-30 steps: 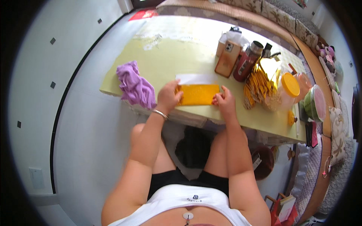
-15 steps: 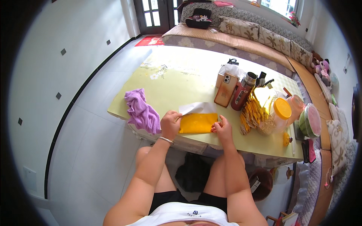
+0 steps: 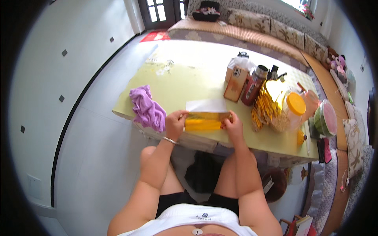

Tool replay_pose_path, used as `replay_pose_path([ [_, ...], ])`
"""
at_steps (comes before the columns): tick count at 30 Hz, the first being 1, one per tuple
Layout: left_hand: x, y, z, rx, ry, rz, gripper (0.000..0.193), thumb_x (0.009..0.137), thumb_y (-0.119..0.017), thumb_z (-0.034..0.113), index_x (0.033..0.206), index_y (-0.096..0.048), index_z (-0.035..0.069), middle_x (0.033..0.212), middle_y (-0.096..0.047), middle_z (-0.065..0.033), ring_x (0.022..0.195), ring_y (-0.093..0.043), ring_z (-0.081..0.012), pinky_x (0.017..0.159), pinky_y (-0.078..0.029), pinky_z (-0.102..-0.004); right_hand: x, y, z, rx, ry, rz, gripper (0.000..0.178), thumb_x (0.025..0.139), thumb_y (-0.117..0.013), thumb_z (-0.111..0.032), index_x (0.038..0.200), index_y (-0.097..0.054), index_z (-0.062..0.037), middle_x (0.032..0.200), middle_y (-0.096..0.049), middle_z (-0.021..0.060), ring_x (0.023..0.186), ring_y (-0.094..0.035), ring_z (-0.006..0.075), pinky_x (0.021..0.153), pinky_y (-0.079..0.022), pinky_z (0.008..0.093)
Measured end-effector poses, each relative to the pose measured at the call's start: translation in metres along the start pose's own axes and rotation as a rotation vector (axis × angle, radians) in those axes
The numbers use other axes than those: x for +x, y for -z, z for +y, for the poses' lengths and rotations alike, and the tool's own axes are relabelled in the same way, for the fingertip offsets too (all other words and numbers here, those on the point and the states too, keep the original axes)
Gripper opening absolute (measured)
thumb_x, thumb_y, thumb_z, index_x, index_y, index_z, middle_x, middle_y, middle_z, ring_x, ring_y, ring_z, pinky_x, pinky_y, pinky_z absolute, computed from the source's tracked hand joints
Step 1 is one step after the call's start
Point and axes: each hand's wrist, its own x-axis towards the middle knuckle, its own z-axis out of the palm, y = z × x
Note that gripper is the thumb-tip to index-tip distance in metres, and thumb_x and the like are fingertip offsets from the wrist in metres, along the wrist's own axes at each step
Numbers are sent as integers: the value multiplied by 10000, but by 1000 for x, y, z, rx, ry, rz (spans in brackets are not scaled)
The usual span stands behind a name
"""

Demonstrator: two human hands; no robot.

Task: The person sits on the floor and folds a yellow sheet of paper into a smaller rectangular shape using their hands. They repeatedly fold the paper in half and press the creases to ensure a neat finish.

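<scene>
A shiny gold-yellow foil sheet (image 3: 203, 125) lies near the table's front edge, with a darker gold band along its far side. My left hand (image 3: 175, 122) pinches the band's left end between thumb and fingers. At the right end, my right hand (image 3: 233, 126) has its fingertips closed on the same sheet. Just beyond it a white sheet of paper (image 3: 206, 105) rests on the table. A crumpled purple cloth (image 3: 147, 108) lies left of my left hand. To the right stands a bunch of folded gold foil pieces (image 3: 264, 107).
Behind the right hand a phone (image 3: 236, 84) leans upright beside a dark red thermos (image 3: 254, 85). Farther right are a yellow-lidded clear jar (image 3: 296, 103) and a green tub with pink cover (image 3: 326, 118). A brown bin (image 3: 274, 185) stands on the floor below the table.
Both hands now hold the foil sheet's far edge, where a darker band has appeared. My right fingers have closed on its right end; the white paper lies flatter.
</scene>
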Motion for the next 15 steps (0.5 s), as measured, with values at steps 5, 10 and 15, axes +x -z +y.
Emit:
replay_pose_path([
  [5,-8,-5,-22,-631,283,-139,96,1003,-575,43,1038,-639,-20,893,-705,-102,739,-742,-209,617,-589,-272,4,2,3,181,-40,-96,193,968,-558,-76,1110,-622,39,835,-677,70,695,-679,135,640,-550,258],
  [10,-9,-3,-14,-570,331,-150,105,991,-597,45,974,-662,-36,874,-723,-108,791,-727,-172,689,-597,-263,-4,1,-15,219,-108,-53,145,995,-584,-116,988,-646,15,859,-699,84,714,-687,141,660,-559,249],
  [15,-6,1,-22,-568,353,-233,128,986,-611,60,909,-661,-29,848,-730,-103,748,-696,-132,687,-564,-244,-1,5,-18,196,-155,-37,164,1004,-603,-176,962,-646,-23,862,-720,92,713,-707,154,644,-563,242],
])
